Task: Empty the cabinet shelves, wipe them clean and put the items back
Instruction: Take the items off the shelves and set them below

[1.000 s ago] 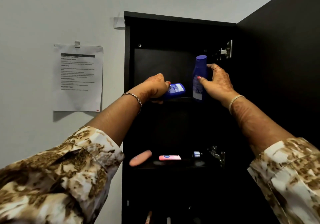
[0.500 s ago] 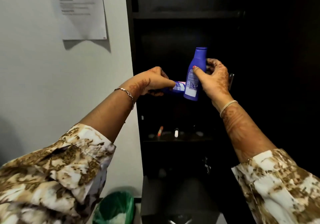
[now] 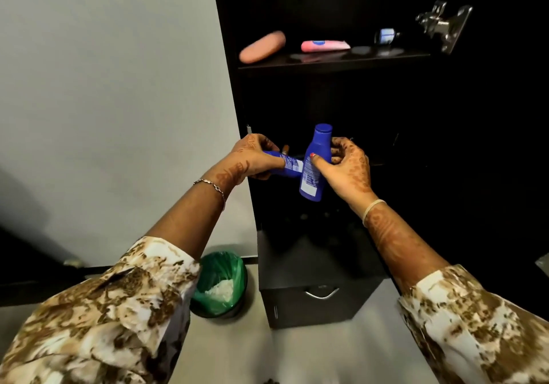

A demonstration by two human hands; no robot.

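My left hand (image 3: 257,158) grips a small blue tube (image 3: 289,167) lying sideways. My right hand (image 3: 347,167) holds a blue lotion bottle (image 3: 315,162) upright by its middle, its cap on top. The two items touch in front of the open black cabinet (image 3: 326,101). Above them a shelf (image 3: 332,60) carries a pink oval item (image 3: 263,46), a pink tube (image 3: 325,45) and a small dark bottle (image 3: 386,36).
A black drawer unit (image 3: 312,291) with a metal handle stands below my hands. A bin with a green liner (image 3: 221,282) sits on the floor to its left, against the grey wall (image 3: 118,86). A metal door hinge (image 3: 445,23) juts out at upper right.
Both hands have carried the tube and the bottle down from the top shelf to below the middle shelf. My view has tilted downward, and the floor, bin and drawer unit now show.
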